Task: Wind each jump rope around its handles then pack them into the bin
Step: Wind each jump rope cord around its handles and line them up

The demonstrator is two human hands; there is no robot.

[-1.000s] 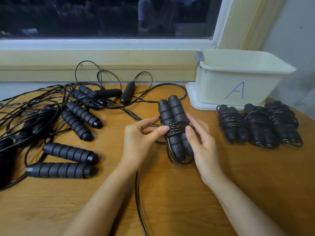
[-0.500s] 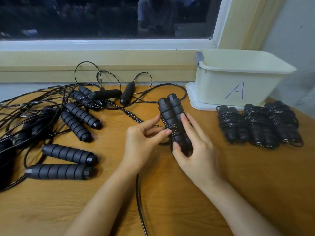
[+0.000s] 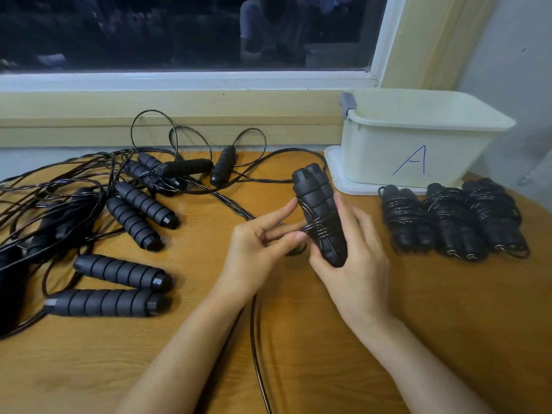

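My right hand point(image 3: 352, 261) grips a pair of black ribbed jump rope handles point(image 3: 316, 201) held side by side, tilted up off the wooden table. Several turns of black rope point(image 3: 321, 231) wrap their middle. My left hand point(image 3: 263, 249) pinches the rope just left of the wraps. The loose rope point(image 3: 257, 348) trails down toward the table's near edge. Three wound rope bundles point(image 3: 454, 219) lie in a row at the right. The cream bin marked "A" point(image 3: 418, 138) stands behind them; its inside is hidden.
Several loose handles point(image 3: 134, 216) and tangled black ropes point(image 3: 53, 189) cover the table's left half. Two handles point(image 3: 119, 270) lie nearest at the left. The bin sits on a white lid point(image 3: 337, 177). A window sill and wall bound the far side.
The handle pair has been turned and lifted in my right hand, which shifted from its side to under its lower end. More rope turns sit around the middle.
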